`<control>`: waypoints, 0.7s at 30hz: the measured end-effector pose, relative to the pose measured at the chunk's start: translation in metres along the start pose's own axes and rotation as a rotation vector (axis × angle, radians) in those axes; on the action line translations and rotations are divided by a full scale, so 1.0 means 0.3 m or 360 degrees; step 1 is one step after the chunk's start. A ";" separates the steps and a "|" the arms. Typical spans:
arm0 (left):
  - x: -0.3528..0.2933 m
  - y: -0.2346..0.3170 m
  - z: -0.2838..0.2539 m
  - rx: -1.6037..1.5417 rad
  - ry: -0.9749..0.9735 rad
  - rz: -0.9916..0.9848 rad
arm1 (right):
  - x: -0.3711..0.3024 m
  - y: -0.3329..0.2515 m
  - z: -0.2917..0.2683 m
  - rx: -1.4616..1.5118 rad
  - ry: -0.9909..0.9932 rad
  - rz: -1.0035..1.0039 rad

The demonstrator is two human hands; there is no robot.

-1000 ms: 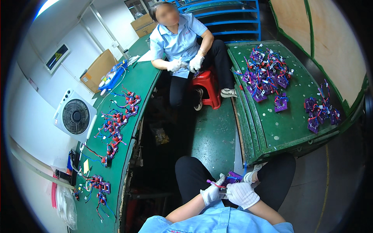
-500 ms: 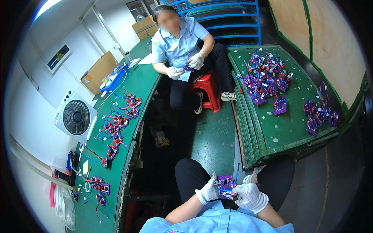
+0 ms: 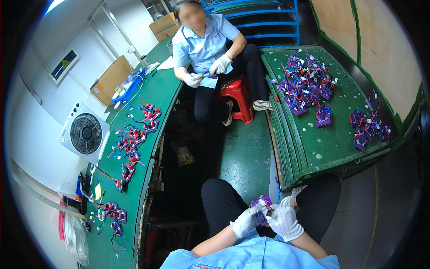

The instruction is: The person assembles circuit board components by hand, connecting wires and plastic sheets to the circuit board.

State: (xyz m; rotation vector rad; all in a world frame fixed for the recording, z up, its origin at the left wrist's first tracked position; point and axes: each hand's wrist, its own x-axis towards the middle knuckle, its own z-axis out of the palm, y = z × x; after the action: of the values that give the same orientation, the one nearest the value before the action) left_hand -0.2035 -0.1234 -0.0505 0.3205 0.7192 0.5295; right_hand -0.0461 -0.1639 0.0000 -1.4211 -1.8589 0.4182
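Over my lap I hold a small purple circuit board (image 3: pixel 262 207) with thin wires between both white-gloved hands. My left hand (image 3: pixel 245 221) grips its left edge, fingers closed on it. My right hand (image 3: pixel 285 221) closes on the right side, thumb against the board. A blue wire (image 3: pixel 277 193) rises from the board toward the green table's edge. My knees in black trousers lie under the hands.
A green table (image 3: pixel 331 143) at right carries two heaps of purple boards with red and blue wires (image 3: pixel 307 87). A long green bench (image 3: pixel 134 188) at left holds more wired boards. A white fan (image 3: pixel 84 133) stands beside it. Another person on a red stool (image 3: pixel 236 96) works opposite.
The board has turned in my hands and sits higher and more edge-on now. My hands have drawn closer together. The person opposite has shifted their hands.
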 end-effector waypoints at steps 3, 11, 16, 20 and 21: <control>0.029 -0.014 -0.077 -0.0249 -0.0021 -0.0226 | -0.050 -0.008 0.043 -0.0021 -0.0083 -0.0127; -0.040 0.052 0.053 -0.0066 0.0034 -0.0165 | -0.046 -0.041 0.038 0.1675 0.0305 0.0822; -0.025 0.085 0.067 -0.0149 -0.0006 0.0035 | -0.021 0.021 0.025 0.1874 0.0386 0.1089; -0.026 0.100 0.111 -0.0109 -0.0068 0.0178 | 0.003 0.016 -0.008 0.1927 0.0331 0.1367; -0.023 0.089 0.108 -0.0114 -0.0067 0.0166 | -0.003 0.023 -0.005 0.1936 0.0324 0.1345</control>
State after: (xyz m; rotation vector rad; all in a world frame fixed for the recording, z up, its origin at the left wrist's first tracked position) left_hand -0.1946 -0.1087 -0.0116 0.3025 0.6439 0.6439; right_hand -0.0402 -0.1627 -0.0037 -1.1530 -0.4527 1.4303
